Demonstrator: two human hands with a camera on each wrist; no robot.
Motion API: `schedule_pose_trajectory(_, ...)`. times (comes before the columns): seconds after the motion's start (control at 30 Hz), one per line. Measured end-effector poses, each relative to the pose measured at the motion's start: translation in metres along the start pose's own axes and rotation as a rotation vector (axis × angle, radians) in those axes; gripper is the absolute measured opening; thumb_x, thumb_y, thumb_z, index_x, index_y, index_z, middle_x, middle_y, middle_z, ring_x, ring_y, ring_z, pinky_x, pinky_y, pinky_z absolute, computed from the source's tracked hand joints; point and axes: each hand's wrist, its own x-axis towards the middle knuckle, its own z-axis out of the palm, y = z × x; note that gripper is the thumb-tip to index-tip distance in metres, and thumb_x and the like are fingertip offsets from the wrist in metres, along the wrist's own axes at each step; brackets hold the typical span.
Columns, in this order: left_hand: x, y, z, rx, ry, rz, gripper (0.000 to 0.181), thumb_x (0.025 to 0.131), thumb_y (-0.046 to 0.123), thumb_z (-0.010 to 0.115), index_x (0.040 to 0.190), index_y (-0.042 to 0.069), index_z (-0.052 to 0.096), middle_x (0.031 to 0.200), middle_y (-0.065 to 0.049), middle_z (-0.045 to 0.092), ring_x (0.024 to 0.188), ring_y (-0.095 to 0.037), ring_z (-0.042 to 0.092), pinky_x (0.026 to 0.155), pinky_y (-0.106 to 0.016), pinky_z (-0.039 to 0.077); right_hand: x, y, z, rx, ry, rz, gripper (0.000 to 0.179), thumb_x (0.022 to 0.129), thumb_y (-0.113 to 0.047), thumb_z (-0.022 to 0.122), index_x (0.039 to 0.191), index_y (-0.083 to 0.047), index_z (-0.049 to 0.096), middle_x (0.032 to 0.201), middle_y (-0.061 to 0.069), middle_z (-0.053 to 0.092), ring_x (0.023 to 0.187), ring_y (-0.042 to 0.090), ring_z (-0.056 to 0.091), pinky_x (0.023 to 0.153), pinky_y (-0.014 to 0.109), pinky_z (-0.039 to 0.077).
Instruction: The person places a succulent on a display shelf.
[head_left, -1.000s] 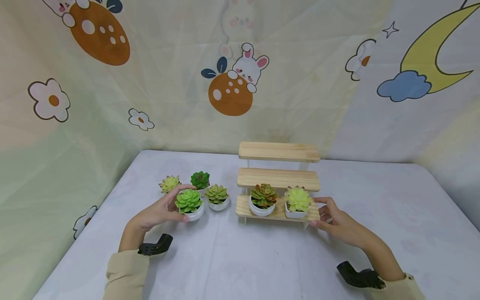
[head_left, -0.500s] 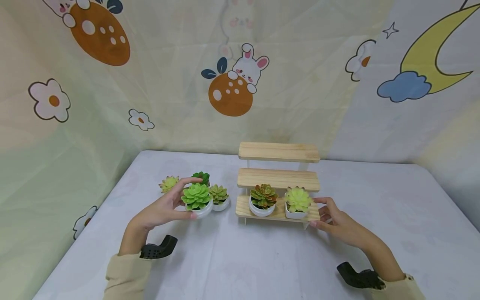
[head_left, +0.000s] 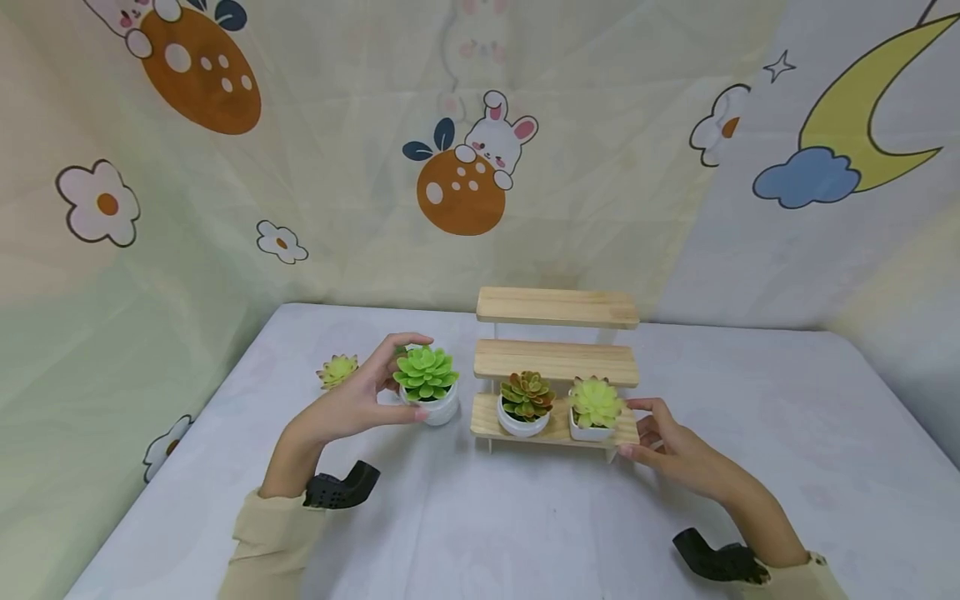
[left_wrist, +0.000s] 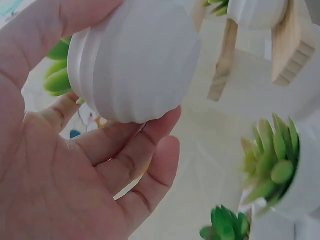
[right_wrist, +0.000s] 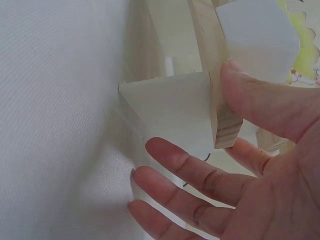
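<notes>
My left hand (head_left: 352, 404) grips a bright green potted succulent (head_left: 426, 373) by its round white pot (left_wrist: 137, 60), lifted above the table left of a three-tier wooden stand (head_left: 555, 362). In the right wrist view, the thumb and index finger of my right hand (right_wrist: 260, 180) pinch the right end of the lowest shelf (right_wrist: 222, 112), the other fingers spread below it. A reddish-green succulent (head_left: 527, 395) and a yellow-green succulent (head_left: 596, 402) stand on that shelf. Behind my left hand sits a pink-tipped succulent (head_left: 337, 370), its pot hidden.
The left wrist view shows another pale green succulent (left_wrist: 272, 165) and a dark green one (left_wrist: 230, 224), both mostly hidden in the head view. A white cloth covers the table (head_left: 510, 517). A printed curtain (head_left: 337, 167) hangs behind it.
My left hand has carried the bright green succulent up and to the right, covering the pots behind it. My right hand keeps its place at the shelf end.
</notes>
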Motion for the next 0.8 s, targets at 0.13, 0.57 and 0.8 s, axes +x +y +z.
schedule_pose_trajectory(0.13, 0.017, 0.009, 0.004, -0.008, -0.003, -0.012, 0.075, 0.080, 0.016, 0.074, 0.137, 0.029, 0.027, 0.128, -0.004, 0.049, 0.099, -0.018, 0.055, 0.083, -0.038, 0.044, -0.001, 0.001, 0.000, 0.005, 0.000, -0.003, 0.066, 0.090, -0.027, 0.061, 0.135, -0.001, 0.021, 0.103, 0.012, 0.057, 0.089, 0.013, 0.055, 0.069, 0.023, 0.047)
schedule_pose_trajectory(0.57, 0.071, 0.030, 0.036, -0.041, -0.005, 0.061, 0.076, 0.081, 0.012, 0.071, 0.139, 0.020, 0.023, 0.128, -0.005, 0.048, 0.106, -0.018, 0.053, 0.087, -0.040, 0.042, 0.002, 0.003, 0.000, -0.010, 0.006, -0.012, 0.066, 0.090, -0.028, 0.061, 0.135, 0.000, 0.021, 0.101, 0.012, 0.058, 0.089, 0.016, 0.055, 0.069, 0.023, 0.048)
schedule_pose_trajectory(0.8, 0.099, 0.040, 0.057, -0.021, -0.037, 0.066, 0.073, 0.082, 0.018, 0.071, 0.136, 0.023, 0.022, 0.122, -0.003, 0.052, 0.108, -0.016, 0.053, 0.085, -0.035, 0.047, 0.001, 0.003, 0.000, -0.010, 0.013, -0.009, 0.065, 0.090, -0.027, 0.061, 0.134, 0.000, 0.022, 0.102, 0.012, 0.057, 0.089, 0.018, 0.054, 0.068, 0.023, 0.048)
